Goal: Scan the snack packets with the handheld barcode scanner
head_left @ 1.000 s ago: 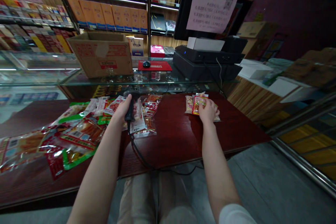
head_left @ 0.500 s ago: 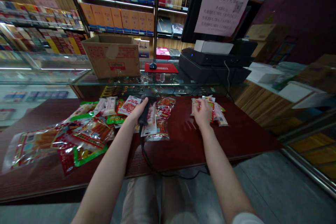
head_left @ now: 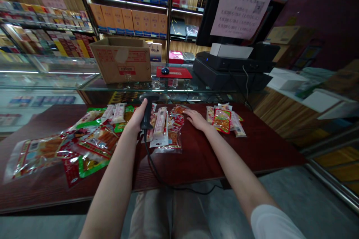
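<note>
The left hand (head_left: pixel 137 117) is clamped around the handle of a corded black scanner (head_left: pixel 147 115), apparently to leave its head free to aim, while the right hand (head_left: pixel 198 120), loosely spread and clasping nothing, hovers by the far edge of the middle packets (head_left: pixel 171 138), contact unclear. The snacks lie in about 3 groups, probably for sorting, with a heap (head_left: pixel 94 143) at left and a cluster (head_left: pixel 222 120) at right. Beyond the dark red table (head_left: pixel 193 164) stand a glass counter (head_left: pixel 168 90), a carton (head_left: pixel 126 61) and lit shelves (head_left: pixel 131 2).
</note>
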`<action>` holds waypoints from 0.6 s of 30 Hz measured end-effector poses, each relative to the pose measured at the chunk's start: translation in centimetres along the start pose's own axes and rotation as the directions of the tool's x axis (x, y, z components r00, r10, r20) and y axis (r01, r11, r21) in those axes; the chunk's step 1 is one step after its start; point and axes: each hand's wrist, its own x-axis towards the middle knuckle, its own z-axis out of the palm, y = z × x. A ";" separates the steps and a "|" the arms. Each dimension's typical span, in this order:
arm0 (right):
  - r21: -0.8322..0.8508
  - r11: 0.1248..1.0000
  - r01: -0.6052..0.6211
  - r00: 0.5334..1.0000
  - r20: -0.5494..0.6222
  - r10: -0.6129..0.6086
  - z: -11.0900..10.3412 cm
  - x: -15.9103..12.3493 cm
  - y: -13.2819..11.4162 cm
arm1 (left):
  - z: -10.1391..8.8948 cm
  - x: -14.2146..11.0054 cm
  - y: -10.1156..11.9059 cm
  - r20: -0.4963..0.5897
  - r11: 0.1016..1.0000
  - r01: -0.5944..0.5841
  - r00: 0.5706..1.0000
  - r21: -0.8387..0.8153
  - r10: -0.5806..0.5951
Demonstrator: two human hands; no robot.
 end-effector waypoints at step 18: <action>-0.346 0.938 -0.003 0.995 0.091 0.037 -1.1 0.8 -2.9 | 1.2 -1.1 0.3 0.037 0.991 0.130 0.991 -0.040 -0.129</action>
